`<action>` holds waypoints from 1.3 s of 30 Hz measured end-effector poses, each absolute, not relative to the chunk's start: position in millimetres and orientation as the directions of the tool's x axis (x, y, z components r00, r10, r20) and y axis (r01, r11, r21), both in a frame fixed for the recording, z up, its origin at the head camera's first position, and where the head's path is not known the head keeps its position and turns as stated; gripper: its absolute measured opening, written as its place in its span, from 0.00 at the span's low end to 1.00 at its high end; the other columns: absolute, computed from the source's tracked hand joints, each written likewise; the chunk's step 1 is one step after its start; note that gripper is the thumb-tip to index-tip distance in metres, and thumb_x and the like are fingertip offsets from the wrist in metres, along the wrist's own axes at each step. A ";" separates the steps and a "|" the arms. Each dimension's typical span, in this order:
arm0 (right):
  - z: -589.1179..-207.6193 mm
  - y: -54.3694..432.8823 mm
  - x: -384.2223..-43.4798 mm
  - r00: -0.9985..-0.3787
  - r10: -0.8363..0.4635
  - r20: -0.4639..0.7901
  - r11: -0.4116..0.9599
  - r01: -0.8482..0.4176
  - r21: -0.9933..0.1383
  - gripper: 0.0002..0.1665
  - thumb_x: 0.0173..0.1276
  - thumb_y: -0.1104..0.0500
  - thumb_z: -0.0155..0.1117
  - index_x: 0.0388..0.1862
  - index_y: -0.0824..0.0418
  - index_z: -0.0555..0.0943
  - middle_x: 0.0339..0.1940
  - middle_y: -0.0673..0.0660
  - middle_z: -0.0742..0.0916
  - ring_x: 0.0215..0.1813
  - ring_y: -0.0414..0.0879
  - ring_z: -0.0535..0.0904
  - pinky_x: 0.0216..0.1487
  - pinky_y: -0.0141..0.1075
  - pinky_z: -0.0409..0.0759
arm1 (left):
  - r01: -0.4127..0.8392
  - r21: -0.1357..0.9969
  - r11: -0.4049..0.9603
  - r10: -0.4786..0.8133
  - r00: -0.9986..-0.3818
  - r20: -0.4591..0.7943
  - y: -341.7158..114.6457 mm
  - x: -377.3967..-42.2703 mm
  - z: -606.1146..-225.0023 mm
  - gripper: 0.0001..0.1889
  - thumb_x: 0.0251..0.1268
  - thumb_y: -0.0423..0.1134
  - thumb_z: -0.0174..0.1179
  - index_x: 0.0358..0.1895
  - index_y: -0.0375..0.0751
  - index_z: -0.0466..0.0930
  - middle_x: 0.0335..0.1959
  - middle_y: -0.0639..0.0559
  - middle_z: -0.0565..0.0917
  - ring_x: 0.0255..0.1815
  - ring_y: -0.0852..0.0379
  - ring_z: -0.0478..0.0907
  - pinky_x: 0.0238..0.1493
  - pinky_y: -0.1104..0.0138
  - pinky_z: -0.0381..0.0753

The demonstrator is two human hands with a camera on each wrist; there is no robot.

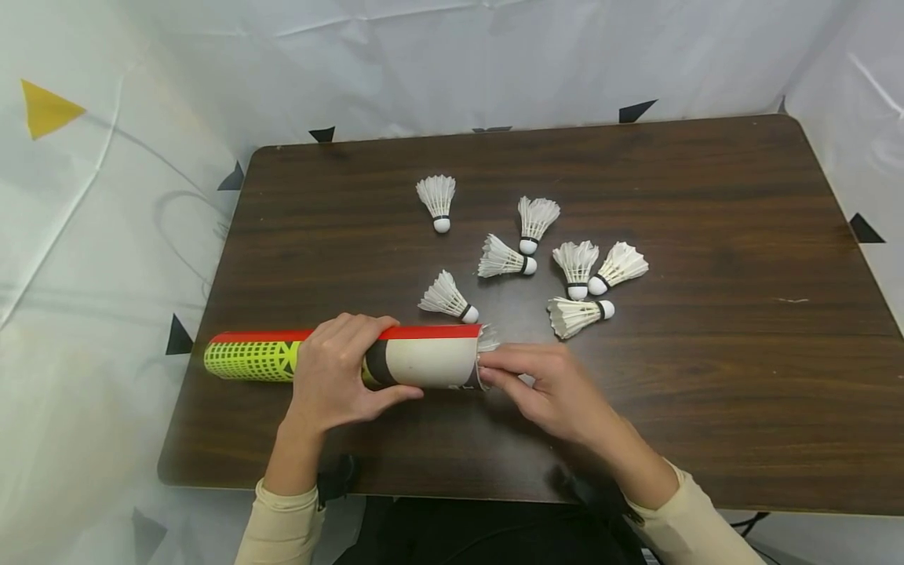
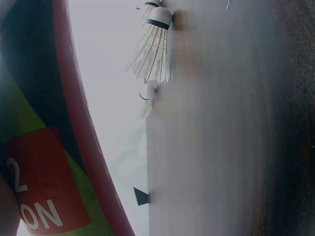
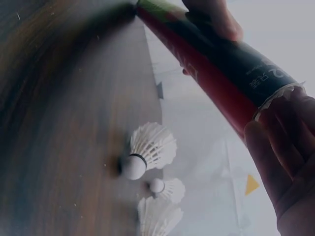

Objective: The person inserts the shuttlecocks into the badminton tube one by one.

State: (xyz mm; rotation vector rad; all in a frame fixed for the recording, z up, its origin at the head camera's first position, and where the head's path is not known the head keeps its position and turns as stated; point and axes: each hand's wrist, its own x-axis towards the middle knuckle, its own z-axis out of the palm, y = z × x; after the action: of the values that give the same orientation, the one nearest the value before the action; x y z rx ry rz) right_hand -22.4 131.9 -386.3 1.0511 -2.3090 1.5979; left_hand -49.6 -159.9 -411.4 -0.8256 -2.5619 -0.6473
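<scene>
Tube (image 1: pixel 432 361) lies along the near edge of the worktop (image 1: pixel 741 353), patterned end toward the left edge, mouth facing the right edge; in the right wrist view it looks tilted, mouth end up. Left hand (image 1: pixel 342 369) is wrapped over its middle, fingers across the far side, thumb on the near. Right hand (image 1: pixel 558 388) is at the mouth, fingers bent in a pinch, apparently on the shuttle (image 1: pixel 487 337) whose feathers show at the rim; exact contact is hidden. Seven loose shuttles (image 1: pixel 436 196) are scattered between tube and far edge, none near the right edge. Step in hand, as judged: passing one shuttle through the mouth; inward or outward cannot be told from a still. Next move seems to call for a steady left grip and straight travel along the tube, since feathers could snag on the rim.
</scene>
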 end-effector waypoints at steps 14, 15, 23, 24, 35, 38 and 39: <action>-391.8 127.3 -34.5 -0.665 -0.582 0.468 0.156 -0.656 -0.738 0.09 0.62 0.71 0.64 0.32 0.58 0.84 0.31 0.46 0.85 0.32 0.35 0.78 0.35 0.32 0.77 | 0.629 0.312 0.712 0.450 -0.750 0.484 -159.7 -49.6 -411.3 0.41 0.34 0.73 0.69 0.49 0.45 0.83 0.36 0.53 0.85 0.34 0.53 0.79 0.38 0.56 0.80; -391.9 126.2 -35.4 -0.667 -0.582 0.464 0.156 -0.652 -0.742 0.10 0.62 0.72 0.63 0.30 0.57 0.84 0.29 0.45 0.84 0.31 0.35 0.76 0.33 0.31 0.76 | 0.630 0.313 0.710 0.451 -0.749 0.485 -159.6 -49.6 -411.3 0.41 0.33 0.73 0.70 0.48 0.45 0.83 0.36 0.53 0.85 0.34 0.53 0.79 0.38 0.56 0.80; -394.4 117.6 -44.1 -0.708 -0.545 0.449 0.142 -0.605 -0.783 0.15 0.50 0.77 0.63 0.22 0.57 0.85 0.19 0.44 0.80 0.22 0.33 0.66 0.22 0.27 0.67 | 0.625 0.311 0.716 0.448 -0.753 0.482 -159.5 -49.3 -411.4 0.41 0.27 0.69 0.74 0.48 0.46 0.83 0.37 0.53 0.85 0.35 0.53 0.79 0.37 0.56 0.79; -395.1 117.0 -44.8 -0.712 -0.542 0.446 0.148 -0.603 -0.784 0.15 0.50 0.76 0.63 0.22 0.57 0.84 0.18 0.44 0.80 0.21 0.32 0.65 0.21 0.26 0.66 | 0.626 0.311 0.715 0.449 -0.753 0.481 -159.5 -49.3 -411.2 0.41 0.27 0.69 0.74 0.48 0.46 0.83 0.37 0.53 0.85 0.35 0.53 0.79 0.37 0.56 0.79; -391.7 109.7 -49.7 -0.785 -0.502 0.362 0.281 -0.544 -0.791 0.11 0.47 0.72 0.68 0.26 0.58 0.89 0.22 0.46 0.87 0.21 0.33 0.70 0.25 0.30 0.75 | 0.623 0.314 0.716 0.445 -0.754 0.482 -159.8 -49.7 -410.6 0.41 0.29 0.69 0.74 0.48 0.45 0.83 0.37 0.53 0.85 0.34 0.53 0.79 0.36 0.57 0.79; -391.8 109.0 -49.7 -0.791 -0.498 0.356 0.287 -0.538 -0.793 0.11 0.47 0.72 0.67 0.25 0.58 0.89 0.21 0.46 0.86 0.21 0.33 0.70 0.26 0.31 0.75 | 0.623 0.314 0.717 0.444 -0.755 0.483 -160.1 -49.7 -410.8 0.41 0.28 0.69 0.74 0.48 0.45 0.83 0.37 0.53 0.85 0.34 0.53 0.79 0.36 0.57 0.79; -391.8 109.0 -49.6 -0.790 -0.500 0.356 0.286 -0.538 -0.793 0.11 0.47 0.72 0.68 0.26 0.58 0.89 0.21 0.46 0.86 0.21 0.33 0.70 0.26 0.31 0.75 | 0.623 0.312 0.717 0.444 -0.754 0.485 -160.3 -49.8 -410.9 0.41 0.28 0.69 0.74 0.48 0.46 0.83 0.36 0.53 0.85 0.34 0.53 0.79 0.36 0.57 0.79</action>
State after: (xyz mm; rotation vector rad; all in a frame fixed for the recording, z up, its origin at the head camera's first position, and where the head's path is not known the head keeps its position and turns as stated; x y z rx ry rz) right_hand -49.6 109.0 -391.8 1.0049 -2.4879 1.5595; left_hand -49.8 -160.3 -410.9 -0.8263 -2.5464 -0.6577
